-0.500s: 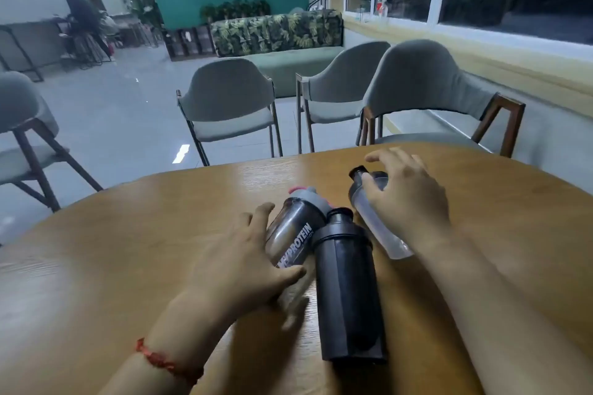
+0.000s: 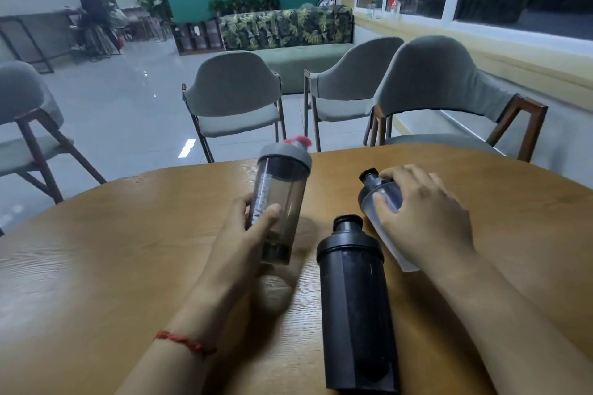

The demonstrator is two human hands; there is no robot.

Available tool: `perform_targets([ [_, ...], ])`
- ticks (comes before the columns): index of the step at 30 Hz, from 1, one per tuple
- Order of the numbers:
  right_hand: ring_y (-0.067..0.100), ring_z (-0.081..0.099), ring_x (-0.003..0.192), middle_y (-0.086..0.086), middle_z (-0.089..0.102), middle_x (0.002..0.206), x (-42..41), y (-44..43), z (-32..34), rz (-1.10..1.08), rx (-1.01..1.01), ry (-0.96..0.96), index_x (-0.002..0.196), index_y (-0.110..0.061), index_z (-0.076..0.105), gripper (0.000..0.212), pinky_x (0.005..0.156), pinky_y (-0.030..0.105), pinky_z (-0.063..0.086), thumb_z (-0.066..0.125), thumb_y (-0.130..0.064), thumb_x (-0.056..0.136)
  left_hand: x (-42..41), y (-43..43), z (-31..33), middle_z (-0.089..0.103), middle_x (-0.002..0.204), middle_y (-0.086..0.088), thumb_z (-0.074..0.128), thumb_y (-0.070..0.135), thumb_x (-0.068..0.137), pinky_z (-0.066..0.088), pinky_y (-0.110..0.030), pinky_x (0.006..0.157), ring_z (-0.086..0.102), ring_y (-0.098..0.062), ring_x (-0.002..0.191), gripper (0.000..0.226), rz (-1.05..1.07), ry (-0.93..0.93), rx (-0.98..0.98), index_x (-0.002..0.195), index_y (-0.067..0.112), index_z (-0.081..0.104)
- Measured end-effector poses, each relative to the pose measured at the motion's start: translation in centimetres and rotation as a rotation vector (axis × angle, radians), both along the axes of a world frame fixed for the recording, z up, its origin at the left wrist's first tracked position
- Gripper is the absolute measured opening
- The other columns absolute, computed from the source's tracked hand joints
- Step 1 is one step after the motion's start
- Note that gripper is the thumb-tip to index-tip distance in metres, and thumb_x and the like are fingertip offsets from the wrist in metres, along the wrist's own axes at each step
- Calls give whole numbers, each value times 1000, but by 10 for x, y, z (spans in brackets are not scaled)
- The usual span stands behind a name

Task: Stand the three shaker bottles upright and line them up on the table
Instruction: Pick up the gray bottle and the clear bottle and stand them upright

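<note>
1. The black bottle [image 2: 354,305] lies on its side on the desk [image 2: 112,266], nearest, untouched.
2. The smoky bottle [image 2: 279,202] is clasped by the left hand [image 2: 244,244], nearly upright; its base should be set flat before release.
3. The clear bottle [image 2: 382,202], tilted, is covered by the right hand [image 2: 423,215], fingers curled round it.
4. Counted: three bottles, two hands, four chairs.

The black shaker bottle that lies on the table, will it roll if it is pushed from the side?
Probably yes: the black shaker bottle lies on its side on the smooth wooden table, and its body looks round. Its wider lid may make it curve as it rolls. It seems rigid plastic, so a push should not dent it. Neither hand touches it.
</note>
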State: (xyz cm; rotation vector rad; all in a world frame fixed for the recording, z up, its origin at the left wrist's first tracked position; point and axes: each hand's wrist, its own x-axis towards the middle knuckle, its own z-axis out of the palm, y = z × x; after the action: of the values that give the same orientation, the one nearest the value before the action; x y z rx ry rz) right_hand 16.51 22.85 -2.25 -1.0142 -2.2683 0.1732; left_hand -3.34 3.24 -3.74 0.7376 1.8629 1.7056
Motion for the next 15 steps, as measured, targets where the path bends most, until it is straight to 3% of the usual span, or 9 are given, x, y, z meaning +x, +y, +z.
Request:
perform_targets([
  [3, 25, 57, 115, -6, 63, 129, -1, 0, -1, -26, -12, -22, 129, -31, 65, 38, 79, 36, 41, 63, -42, 93, 2, -1, 7, 78, 107, -20, 66, 49, 98, 63, -41, 63, 77, -29, 79, 40, -94, -321, 194, 115, 16, 79],
  [5, 24, 55, 116, -7, 62, 130, -2, -2, -1, -34, -24, -24, 129, -32, 65, 38, 78, 36, 39, 63, -42, 93, -1, -2, 8, 76, 98, -17, 71, 48, 93, 62, -38, 65, 74, -27, 80, 34, -135, -372, 259, 102, 17, 83],
  [10, 25, 54, 118, -6, 61, 132, -3, -5, -1, -43, -33, -34, 131, -31, 64, 40, 78, 36, 37, 64, -43, 93, -6, -8, 5, 82, 97, 0, 82, 53, 81, 67, -43, 72, 79, -26, 89, 53, -16, -160, 230, 120, 19, 75],
  [13, 26, 54, 119, -4, 61, 133, -2, -6, 0, -35, -36, -38, 132, -30, 63, 41, 78, 37, 38, 63, -43, 94, -11, -10, 2, 82, 116, 0, 82, 54, 86, 66, -43, 85, 79, -21, 106, 47, 87, 37, 192, 124, 28, 75],
  [15, 26, 53, 120, -4, 60, 133, -2, -6, 2, -29, -51, -40, 134, -31, 61, 43, 77, 37, 39, 62, -45, 93, -18, -10, -2, 76, 129, 0, 81, 63, 82, 61, -37, 95, 74, -16, 114, 62, 186, 204, 97, 135, 34, 69],
])
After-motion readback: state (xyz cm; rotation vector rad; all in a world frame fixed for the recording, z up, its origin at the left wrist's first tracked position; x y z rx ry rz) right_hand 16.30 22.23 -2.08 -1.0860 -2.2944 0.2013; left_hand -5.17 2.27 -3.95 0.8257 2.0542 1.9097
